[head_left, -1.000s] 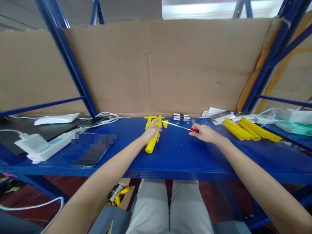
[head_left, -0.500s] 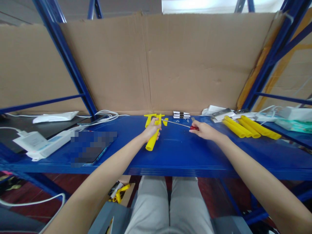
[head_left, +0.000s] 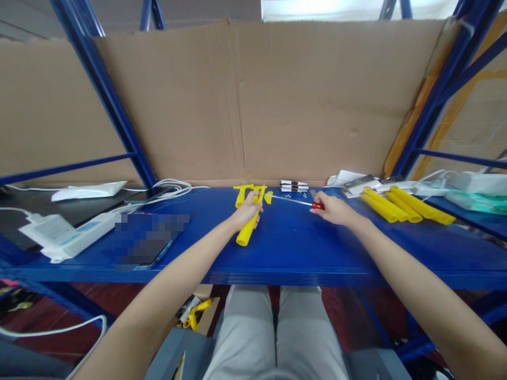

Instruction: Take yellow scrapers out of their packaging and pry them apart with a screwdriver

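My left hand [head_left: 249, 210] is closed around a yellow plastic handle [head_left: 247, 232], a tube that slants with its open end toward me. In my right hand [head_left: 329, 208] is a screwdriver [head_left: 317, 206] with a red grip, its long metal shaft pointing left. The shaft's tip reaches the upper part of the yellow handle; whether it sits in a screw is too small to tell. Other yellow plastic pieces [head_left: 240, 196] lie just behind my left hand. Tiny light bits, perhaps screws [head_left: 288, 196], are scattered on the blue shelf [head_left: 293, 253] behind the shaft.
Small white-and-dark packs [head_left: 293, 186] stand by the cardboard wall [head_left: 317, 105]. Several yellow tubes [head_left: 386, 207] lie at the right. On the left are a phone-like dark slab [head_left: 152, 243], a white power strip [head_left: 81, 235] and coiled cables [head_left: 174, 186]. A box with yellow parts [head_left: 198, 311] is below.
My right hand and the screwdriver have shifted very slightly to the right, and the grip has turned a little. My left hand keeps the yellow handle in nearly the same place.
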{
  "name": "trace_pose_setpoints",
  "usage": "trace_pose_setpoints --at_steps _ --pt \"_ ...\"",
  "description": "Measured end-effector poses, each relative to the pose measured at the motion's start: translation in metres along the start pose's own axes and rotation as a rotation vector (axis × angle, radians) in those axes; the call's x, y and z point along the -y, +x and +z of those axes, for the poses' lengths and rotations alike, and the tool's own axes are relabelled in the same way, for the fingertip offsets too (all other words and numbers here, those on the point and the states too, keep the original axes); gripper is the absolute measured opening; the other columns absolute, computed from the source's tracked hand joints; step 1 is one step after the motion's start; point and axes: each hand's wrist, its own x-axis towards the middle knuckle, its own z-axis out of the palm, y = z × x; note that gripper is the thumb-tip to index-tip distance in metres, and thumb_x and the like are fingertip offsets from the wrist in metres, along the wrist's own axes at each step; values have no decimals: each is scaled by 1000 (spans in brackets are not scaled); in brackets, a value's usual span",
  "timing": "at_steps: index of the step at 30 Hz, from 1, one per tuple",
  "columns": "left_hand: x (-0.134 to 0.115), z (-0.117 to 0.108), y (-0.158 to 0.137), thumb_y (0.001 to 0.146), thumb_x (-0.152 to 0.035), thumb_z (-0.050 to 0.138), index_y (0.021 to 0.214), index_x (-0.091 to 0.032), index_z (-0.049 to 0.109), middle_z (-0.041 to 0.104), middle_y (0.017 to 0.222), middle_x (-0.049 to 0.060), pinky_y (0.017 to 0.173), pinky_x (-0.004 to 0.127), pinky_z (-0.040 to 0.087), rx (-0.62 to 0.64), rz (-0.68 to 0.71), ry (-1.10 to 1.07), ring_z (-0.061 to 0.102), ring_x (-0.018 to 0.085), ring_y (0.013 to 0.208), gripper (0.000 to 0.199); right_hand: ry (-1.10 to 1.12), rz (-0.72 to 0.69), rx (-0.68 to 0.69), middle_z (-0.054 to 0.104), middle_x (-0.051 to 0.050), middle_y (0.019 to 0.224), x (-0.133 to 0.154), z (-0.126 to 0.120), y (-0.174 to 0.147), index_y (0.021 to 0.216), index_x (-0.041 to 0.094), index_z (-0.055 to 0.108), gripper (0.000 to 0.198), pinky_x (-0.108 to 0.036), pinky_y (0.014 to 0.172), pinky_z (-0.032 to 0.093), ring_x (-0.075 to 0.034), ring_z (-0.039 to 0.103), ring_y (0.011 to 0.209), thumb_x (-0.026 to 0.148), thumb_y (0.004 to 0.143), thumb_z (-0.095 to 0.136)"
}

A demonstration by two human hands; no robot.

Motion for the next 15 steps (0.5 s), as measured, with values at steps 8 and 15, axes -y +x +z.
trace_pose_setpoints --at_steps 8,15 --pt "-5 0 -3 88 -13 42 126 -30 34 50 71 -6 34 18 40 0 -13 1 43 6 36 43 1 4 -21 63 -2 70 -3 0 1 81 24 43 16 -26 51 36 -17 56 55 28 80 59" --pt "-5 0 -4 88 -13 41 125 -30 35 49 73 -6 35 19 40 -15 -29 13 43 6 36 41 -22 -13 15 68 -8 81 3 -1 0 90 21 51 10 -28 60 43 -21 63 68 29 85 55"
